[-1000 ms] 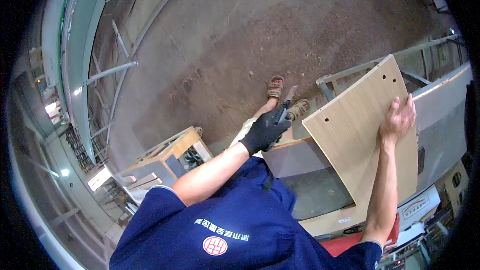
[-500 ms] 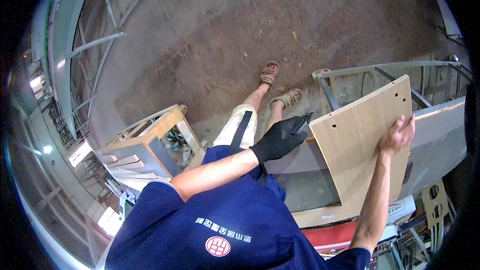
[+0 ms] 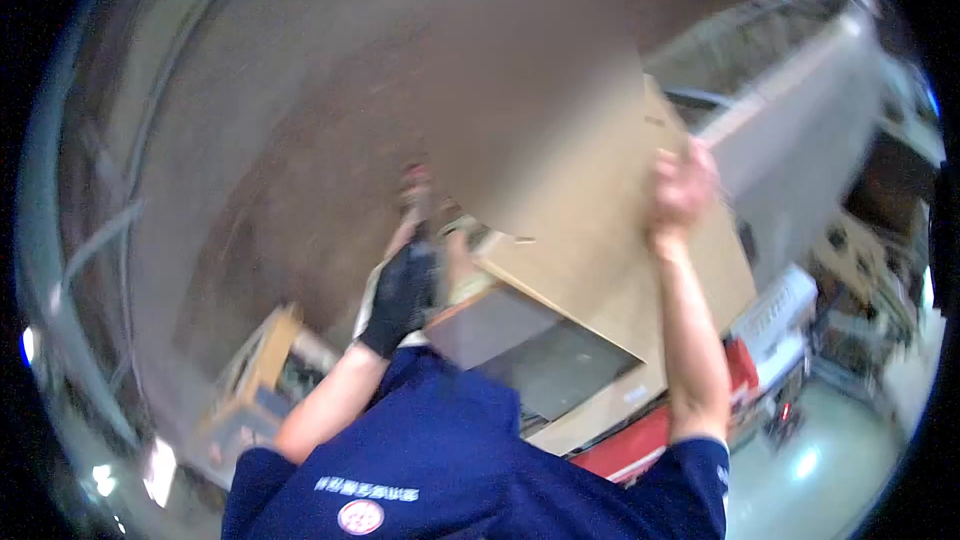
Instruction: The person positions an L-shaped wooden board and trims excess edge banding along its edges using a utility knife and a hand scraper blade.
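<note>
A pale wood-grain board [image 3: 600, 255] lies tilted across a grey-topped bench [image 3: 545, 365]. My bare right hand [image 3: 683, 188] grips the board near its right edge. To the left of the board, my left hand [image 3: 402, 285] wears a black glove and is closed around a dark ridged hand tool [image 3: 424, 232]. The tool is smeared by motion, so its exact kind does not show. My left hand is apart from the board. A grey blur hides the board's far left part.
A wooden box-like cabinet [image 3: 262, 375] stands at lower left. Red material [image 3: 625, 450] and a white box [image 3: 775, 315] lie along the bench's near right side. Metal framing [image 3: 735, 35] rises beyond the board. Brown floor [image 3: 320, 120] stretches ahead.
The view has swung and blurred. The board and my right hand appear farther left. My gloved hand has also shifted left, from close to the board's corner to farther from it.
</note>
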`<state>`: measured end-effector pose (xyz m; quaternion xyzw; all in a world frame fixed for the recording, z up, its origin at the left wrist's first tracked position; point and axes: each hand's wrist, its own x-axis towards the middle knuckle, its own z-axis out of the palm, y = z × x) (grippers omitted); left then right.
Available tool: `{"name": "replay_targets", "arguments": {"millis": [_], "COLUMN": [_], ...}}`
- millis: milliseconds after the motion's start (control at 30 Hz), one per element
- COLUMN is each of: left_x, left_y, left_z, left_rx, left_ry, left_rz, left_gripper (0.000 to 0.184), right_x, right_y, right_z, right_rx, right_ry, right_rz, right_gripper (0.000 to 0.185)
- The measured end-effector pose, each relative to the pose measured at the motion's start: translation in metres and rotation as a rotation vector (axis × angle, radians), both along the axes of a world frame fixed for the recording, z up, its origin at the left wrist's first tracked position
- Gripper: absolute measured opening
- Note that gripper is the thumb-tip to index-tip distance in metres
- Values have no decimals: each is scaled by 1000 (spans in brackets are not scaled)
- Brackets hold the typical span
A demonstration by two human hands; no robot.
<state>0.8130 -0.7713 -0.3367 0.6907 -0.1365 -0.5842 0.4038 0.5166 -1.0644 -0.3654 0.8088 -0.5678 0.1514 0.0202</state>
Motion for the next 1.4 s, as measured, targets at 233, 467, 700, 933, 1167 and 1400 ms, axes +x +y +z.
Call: {"name": "replay_targets", "arguments": {"millis": [233,467,700,933,1167,1400], "left_x": [-13,-27,-30,-28,-3,-64], "left_y": [-26,-94,-36,46,40,-120], "left_z": [9,13,25,35,32,92], "left_rx": [11,-119,-109,98,-107,-419], "left_ry": [-51,-270,-434,-399,-746,-890], "left_rz": [3,-427,-536,-409,-500,-750], "left_gripper": [25,27,26,17,23,36], "right_x": [-3,-126,-323,-333,-313,-255], "right_y": [7,-9,-17,-18,0,130], "right_z": [20,41,65,56,102,182], "right_rx": [72,58,512,454,195,118], "right_ry": [-60,-339,-70,-37,-358,-992], "right_rz": [-131,-140,-278,-215,-195,-351], "right_gripper": [61,47,64,56,25,16]}}
